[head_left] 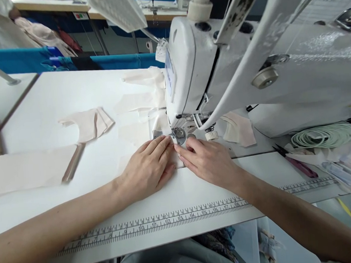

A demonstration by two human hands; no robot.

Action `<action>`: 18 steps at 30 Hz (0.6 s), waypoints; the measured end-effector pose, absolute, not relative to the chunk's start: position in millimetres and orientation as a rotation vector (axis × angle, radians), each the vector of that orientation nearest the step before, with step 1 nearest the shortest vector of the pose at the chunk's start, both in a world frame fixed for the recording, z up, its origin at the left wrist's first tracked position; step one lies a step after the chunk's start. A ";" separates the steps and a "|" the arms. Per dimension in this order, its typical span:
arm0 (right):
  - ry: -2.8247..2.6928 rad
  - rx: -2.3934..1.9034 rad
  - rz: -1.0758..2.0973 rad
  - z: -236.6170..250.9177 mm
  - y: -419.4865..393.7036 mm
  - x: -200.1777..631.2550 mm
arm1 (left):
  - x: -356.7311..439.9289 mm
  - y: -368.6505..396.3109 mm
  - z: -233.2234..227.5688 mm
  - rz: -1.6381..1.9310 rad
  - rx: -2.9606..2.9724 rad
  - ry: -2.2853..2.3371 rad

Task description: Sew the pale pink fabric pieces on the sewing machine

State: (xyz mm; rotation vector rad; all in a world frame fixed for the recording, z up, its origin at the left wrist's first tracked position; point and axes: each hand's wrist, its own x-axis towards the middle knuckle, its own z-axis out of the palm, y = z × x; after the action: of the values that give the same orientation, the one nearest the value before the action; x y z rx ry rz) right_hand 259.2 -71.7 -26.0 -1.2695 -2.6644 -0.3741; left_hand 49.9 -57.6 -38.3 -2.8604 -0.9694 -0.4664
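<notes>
A small piece of cream fabric (175, 160) lies at the needle area of a white sewing machine (186, 74), mostly hidden under my fingers. My left hand (149, 167) rests flat on it, fingers stretched toward the presser foot (174, 136). From the other side, my right hand (206, 159) has its fingers bent and closed on the fabric's edge, close to the left fingertips. Just behind the hands is the round metal bobbin cover (180, 133). Cream cut pieces (140, 102) lie left of the machine head.
More cream fabric stacks (90, 123) and a long stack (30, 167) lie on the left of the white table. A printed ruler (166, 222) runs along the front edge. At right are dark-red-handled snips (301, 166), coiled pale green cord (323, 136) and scraps (238, 129).
</notes>
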 end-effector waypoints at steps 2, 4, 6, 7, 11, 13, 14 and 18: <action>-2.658 -1.273 -0.376 -25.8 -71.7 259.6 | 50.6 -57.0 -37.8 -0.462 -2.855 -0.962; -2.663 -1.280 -0.366 -25.9 -71.8 260.0 | 51.2 -56.7 -37.8 -0.464 -2.837 -0.946; -2.668 -1.281 -0.359 -26.3 -71.9 260.5 | 51.4 -56.5 -38.3 -0.459 -2.826 -0.937; -2.667 -1.280 -0.363 -26.6 -71.9 260.8 | 51.4 -56.3 -38.6 -0.453 -2.825 -0.934; -2.648 -1.246 -0.422 -28.2 -71.8 261.3 | 50.8 -55.8 -40.1 -0.456 -2.807 -0.919; -2.627 -1.222 -0.469 -28.8 -71.7 261.4 | 50.7 -55.7 -40.4 -0.476 -2.790 -0.903; -2.615 -1.212 -0.492 -28.9 -71.7 261.3 | 50.7 -55.6 -40.3 -0.485 -2.783 -0.895; -2.587 -1.194 -0.548 -28.4 -71.8 260.4 | 51.0 -55.6 -39.4 -0.495 -2.775 -0.878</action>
State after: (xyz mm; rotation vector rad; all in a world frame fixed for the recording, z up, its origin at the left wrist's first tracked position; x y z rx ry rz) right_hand 260.4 -71.8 -28.4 -1.1939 -2.5873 -0.5477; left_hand 51.0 -55.6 -39.4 -2.7745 -0.8778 -0.4953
